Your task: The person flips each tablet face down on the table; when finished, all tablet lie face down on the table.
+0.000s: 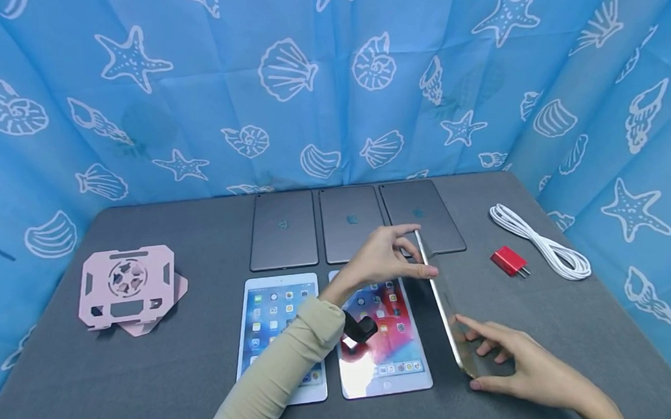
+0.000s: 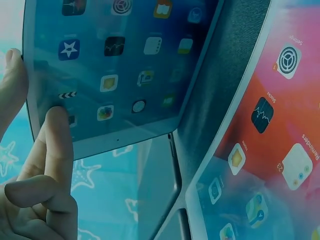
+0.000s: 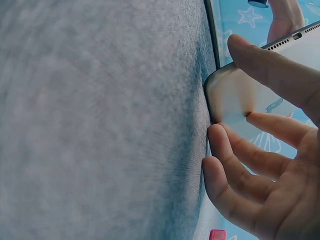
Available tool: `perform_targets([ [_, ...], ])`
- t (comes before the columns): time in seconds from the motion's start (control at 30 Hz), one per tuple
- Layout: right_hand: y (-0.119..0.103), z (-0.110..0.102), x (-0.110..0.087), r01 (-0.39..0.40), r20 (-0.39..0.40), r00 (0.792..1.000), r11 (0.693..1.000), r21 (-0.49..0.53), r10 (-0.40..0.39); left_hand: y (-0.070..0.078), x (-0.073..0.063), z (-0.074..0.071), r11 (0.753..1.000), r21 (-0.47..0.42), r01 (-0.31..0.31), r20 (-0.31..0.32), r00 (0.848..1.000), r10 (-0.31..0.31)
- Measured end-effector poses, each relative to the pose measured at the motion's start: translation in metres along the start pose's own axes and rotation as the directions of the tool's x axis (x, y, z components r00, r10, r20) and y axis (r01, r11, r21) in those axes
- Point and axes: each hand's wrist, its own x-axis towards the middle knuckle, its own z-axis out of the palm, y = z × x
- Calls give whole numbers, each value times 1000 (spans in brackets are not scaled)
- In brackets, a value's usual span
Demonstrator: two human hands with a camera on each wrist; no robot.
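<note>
A tablet (image 1: 446,309) stands steeply tilted on its long edge, its lit screen (image 2: 125,60) facing left. My left hand (image 1: 387,258) pinches it near the far end, one finger on the screen and another digit at the edge. Around the near corner, my right hand (image 1: 521,359) holds it, thumb on the short edge beside the charging port (image 3: 297,36) and index fingertip against the pale back (image 3: 235,92). Just left lie two white-framed tablets, face up with lit screens: one (image 1: 389,352) partly under my left wrist, the other (image 1: 255,319) partly covered by my sleeve.
Three dark grey tablets lie face down along the back: left (image 1: 282,229), middle (image 1: 351,224) and right (image 1: 420,213). A pink stand (image 1: 127,286) sits at far left. A red charger plug (image 1: 508,261) and coiled white cable (image 1: 539,241) lie right. A blue curtain (image 1: 317,120) surrounds the table.
</note>
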Motion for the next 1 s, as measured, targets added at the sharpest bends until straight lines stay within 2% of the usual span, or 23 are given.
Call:
perform_targets([
  [0.27, 4, -2, -4, 3, -21, 1000, 1000, -15, -3, -4, -3, 1, 998, -57, 40, 16, 999, -39],
  [0.43, 8, -5, -6, -26, -15, 1000, 999, -47, 26, -7, -2, 2, 997, -47, 61, 15, 998, -60],
  [0.73, 18, -10, -11, -17, -64, 998, 996, -92, 11, -14, 0, 7, 992, -60, 113, 8, 994, -113],
  [0.83, 22, -12, -13, -49, -67, 997, 995, -83, 43, -18, 1, 10, 992, -24, 124, 6, 992, -124],
  [1.0, 28, -15, -17, -91, -83, 993, 995, -33, 88, -24, 2, 16, 986, 110, 127, -1, 992, -128],
])
